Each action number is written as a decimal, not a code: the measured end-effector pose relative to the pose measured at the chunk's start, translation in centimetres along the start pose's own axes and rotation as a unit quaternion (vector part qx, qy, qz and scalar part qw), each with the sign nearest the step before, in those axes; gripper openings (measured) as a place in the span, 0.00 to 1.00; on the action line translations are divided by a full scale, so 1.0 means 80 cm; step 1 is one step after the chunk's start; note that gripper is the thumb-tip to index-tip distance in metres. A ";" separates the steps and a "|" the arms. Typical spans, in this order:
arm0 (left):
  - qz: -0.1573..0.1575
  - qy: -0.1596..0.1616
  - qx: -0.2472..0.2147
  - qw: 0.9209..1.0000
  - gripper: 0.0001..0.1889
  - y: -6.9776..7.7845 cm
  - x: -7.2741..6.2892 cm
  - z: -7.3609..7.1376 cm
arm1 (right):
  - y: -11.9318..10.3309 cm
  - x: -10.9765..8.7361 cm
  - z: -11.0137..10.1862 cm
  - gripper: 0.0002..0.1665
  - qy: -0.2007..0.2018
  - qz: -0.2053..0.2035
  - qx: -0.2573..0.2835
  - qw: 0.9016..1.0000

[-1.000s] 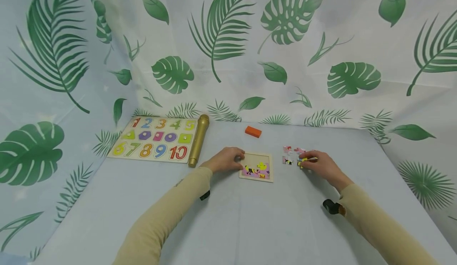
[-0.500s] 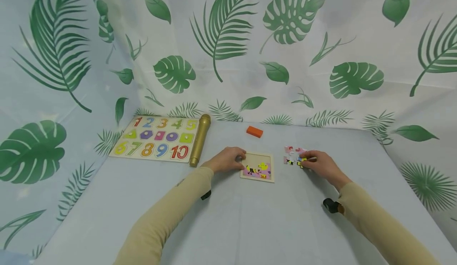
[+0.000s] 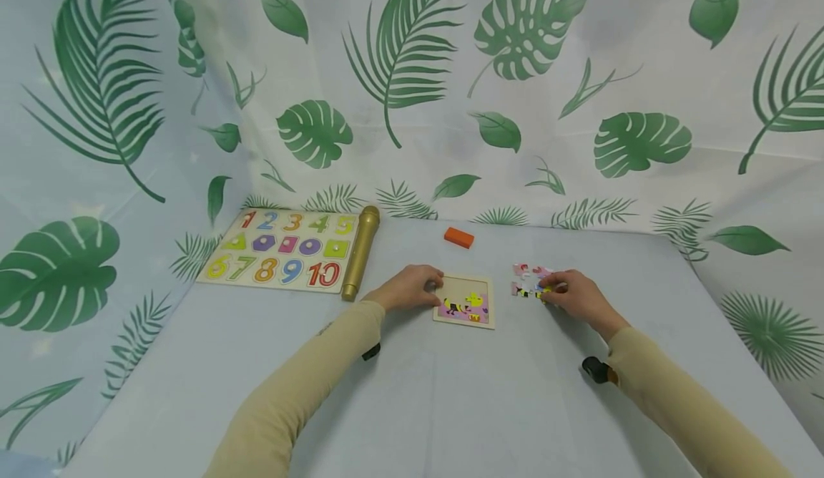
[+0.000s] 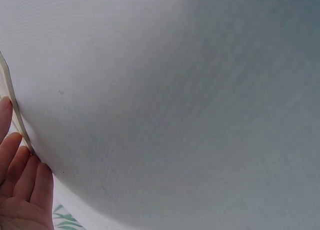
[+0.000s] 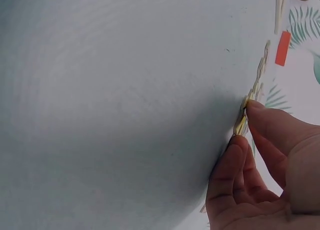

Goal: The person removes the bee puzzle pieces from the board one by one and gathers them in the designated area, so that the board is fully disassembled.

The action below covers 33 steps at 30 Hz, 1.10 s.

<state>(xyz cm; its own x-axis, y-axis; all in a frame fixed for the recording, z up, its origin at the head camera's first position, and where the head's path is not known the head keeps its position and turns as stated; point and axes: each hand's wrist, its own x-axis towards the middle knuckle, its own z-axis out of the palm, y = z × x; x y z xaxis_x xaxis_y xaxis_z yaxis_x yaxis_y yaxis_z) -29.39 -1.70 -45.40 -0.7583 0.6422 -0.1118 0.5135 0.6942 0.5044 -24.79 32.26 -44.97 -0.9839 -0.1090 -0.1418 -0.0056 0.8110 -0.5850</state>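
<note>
Head view forward-down, wrist views close

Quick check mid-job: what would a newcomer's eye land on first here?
Probably the big green leaves printed across the backdrop. Next comes the colourful number board at left in the head view, then the small orange block lying beyond the puzzle tray, which sits between the left hand and right hand.

Your surface [image 3: 412,399] was pale and looked cloth-covered, pretty smooth with a few soft creases. Over on your left you had that number board [image 3: 278,251] lying flat, with a gold rod [image 3: 362,252] lengthwise along its right edge, couldn't tell if they touched. An orange block [image 3: 459,237] sat toward the back. Nearer you was the wooden puzzle tray [image 3: 460,287], flat, and just right of it, your loose puzzle pieces [image 3: 518,290] in a small cluster.
</note>
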 end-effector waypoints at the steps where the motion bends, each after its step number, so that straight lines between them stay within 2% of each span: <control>1: 0.000 0.000 0.000 1.000 0.21 0.000 0.000 0.000 | 0.000 0.000 0.000 0.17 0.000 -0.001 0.000 1.000; 10: 0.001 0.002 -0.002 1.000 0.21 0.001 0.000 -0.003 | -0.003 0.002 -0.003 0.18 -0.007 0.005 0.007 1.000; 14: 0.006 0.004 -0.001 1.000 0.21 -0.001 0.001 -0.001 | -0.008 0.001 0.000 0.19 0.011 0.007 0.009 1.000; 17: 0.004 0.003 -0.006 1.000 0.21 -0.004 0.001 0.001 | -0.021 0.000 0.008 0.19 0.030 0.002 0.017 0.999; 20: 0.001 0.003 -0.012 1.000 0.21 -0.005 0.000 0.002 | -0.042 0.001 0.021 0.18 0.034 -0.021 0.010 0.999; 26: 0.005 0.003 -0.018 1.000 0.21 -0.007 -0.001 0.003 | -0.086 -0.001 0.052 0.14 -0.001 -0.097 -0.004 0.995; 33: -0.009 -0.003 -0.025 1.000 0.22 -0.004 0.000 0.002 | -0.111 0.008 0.075 0.18 -0.056 -0.081 0.001 0.995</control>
<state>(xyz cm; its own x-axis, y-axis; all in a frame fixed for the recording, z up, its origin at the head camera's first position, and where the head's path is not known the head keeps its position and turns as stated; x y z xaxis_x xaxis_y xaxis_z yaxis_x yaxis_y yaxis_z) -29.47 -1.83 -45.72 -0.7645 0.6321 -0.1268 0.4795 0.6889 0.5436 -24.30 21.58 -44.64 -0.9440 -0.3014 -0.1345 -0.1615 0.7772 -0.6082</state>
